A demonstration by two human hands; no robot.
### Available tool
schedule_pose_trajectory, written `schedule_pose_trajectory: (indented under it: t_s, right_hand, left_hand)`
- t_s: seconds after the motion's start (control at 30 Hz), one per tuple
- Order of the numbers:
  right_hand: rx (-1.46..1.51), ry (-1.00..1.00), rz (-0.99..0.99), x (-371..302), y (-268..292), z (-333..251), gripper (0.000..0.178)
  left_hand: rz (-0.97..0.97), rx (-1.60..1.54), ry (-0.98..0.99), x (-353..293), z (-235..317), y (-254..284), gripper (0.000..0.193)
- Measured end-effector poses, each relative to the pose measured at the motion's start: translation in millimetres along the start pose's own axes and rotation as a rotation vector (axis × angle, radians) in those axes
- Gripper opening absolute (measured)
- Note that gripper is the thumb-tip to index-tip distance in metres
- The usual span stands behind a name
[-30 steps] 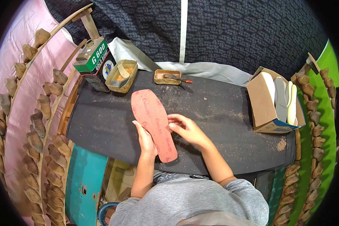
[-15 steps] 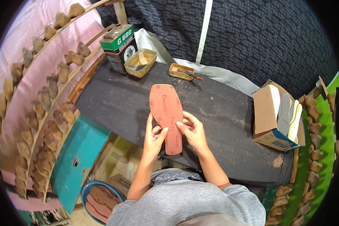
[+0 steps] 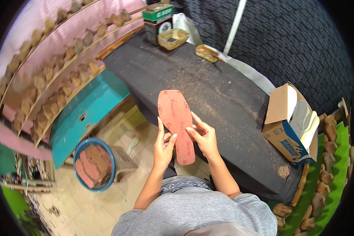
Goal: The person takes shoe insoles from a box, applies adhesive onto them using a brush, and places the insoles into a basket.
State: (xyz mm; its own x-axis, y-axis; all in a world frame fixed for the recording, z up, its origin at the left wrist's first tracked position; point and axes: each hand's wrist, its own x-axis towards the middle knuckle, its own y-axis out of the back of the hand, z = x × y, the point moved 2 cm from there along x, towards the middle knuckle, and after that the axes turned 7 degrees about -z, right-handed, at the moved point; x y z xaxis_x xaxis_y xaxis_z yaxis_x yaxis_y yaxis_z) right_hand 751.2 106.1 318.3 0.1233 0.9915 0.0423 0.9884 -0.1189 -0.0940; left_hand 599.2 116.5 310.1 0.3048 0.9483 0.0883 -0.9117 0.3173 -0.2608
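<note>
A flat pink-red insole board [image 3: 175,112], wide at its far end and narrower toward me, stands out in front of my body with dark marks over its face. My left hand [image 3: 164,151] pinches its left edge, thumb on the face and fingers stretched along the side. On the opposite edge my right hand [image 3: 204,141] grips it the same way, thumb on top. The board is held in the air over the near edge of the black-covered table [image 3: 232,122]. Its underside is hidden.
At lower left a blue basin [image 3: 94,190] holds several pink and brown pieces. A green-and-black can [image 3: 157,29], a yellowish tub [image 3: 170,46] and a small tray [image 3: 205,55] stand at the back. A cardboard box [image 3: 274,108] of pale sole shapes is right. Racks bear wooden lasts [image 3: 39,82].
My view has swung left, so the basin and tiled floor show more fully. Both hands keep their hold on the insole board, now nearer the table's left front edge.
</note>
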Motion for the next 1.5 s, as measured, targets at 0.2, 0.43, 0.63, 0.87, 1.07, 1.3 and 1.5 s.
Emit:
schedule_pose_trajectory:
  t_s: [0.2,0.43,0.63,0.87,1.07,1.3,1.5]
  right_hand:
    - [0.033,-0.043,-0.221,-43,-48,12,0.053]
    - [0.103,-0.057,-0.438,-71,-122,10,0.048]
    - [0.061,-0.104,-0.545,-85,-201,23,0.046]
    - [0.046,-0.14,-0.651,-101,-309,61,0.051]
    - [0.097,-0.236,-0.792,-125,-386,69,0.055]
    - [-0.07,-0.234,-1.007,-95,-438,103,0.055]
    - [-0.469,0.15,-1.038,-62,-474,105,0.067]
  left_hand:
    - [0.212,0.031,0.037,-82,14,31,0.08]
    - [0.424,0.047,-0.011,-148,31,81,0.079]
    - [0.532,-0.006,-0.001,-191,49,140,0.079]
    - [0.647,-0.082,-0.007,-236,65,235,0.08]
    - [0.769,0.016,-0.082,-261,74,316,0.081]
    - [0.823,-0.415,-0.254,-266,70,416,0.06]
    - [1.038,-0.387,-0.199,-260,64,467,0.061]
